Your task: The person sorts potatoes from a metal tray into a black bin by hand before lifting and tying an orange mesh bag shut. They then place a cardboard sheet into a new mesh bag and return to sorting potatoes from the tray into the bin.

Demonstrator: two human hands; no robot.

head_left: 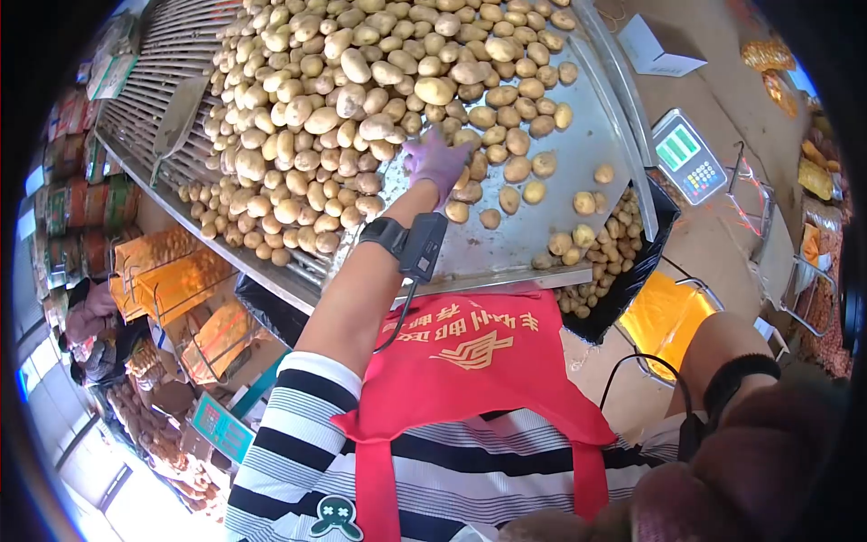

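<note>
My left hand point(436, 161), in a thin purple glove, reaches onto the metal sorting table point(578, 117). Its fingers are spread at the right edge of a large heap of potatoes point(298, 117), touching some of them, and I see nothing gripped in it. Close to the camera at the bottom right is my right hand point(741, 461), dark and out of focus; whether its fingers hold anything cannot be made out. Loose potatoes point(517, 169) lie on the smooth plate to the right of my left hand.
Below the table's right corner, a black-lined container point(655, 237) holds more potatoes. A digital scale display point(688, 155) stands to the right, a white box point(659, 45) behind it. The table's left part is a slatted grate point(163, 68). Orange sacks point(172, 275) stand at left.
</note>
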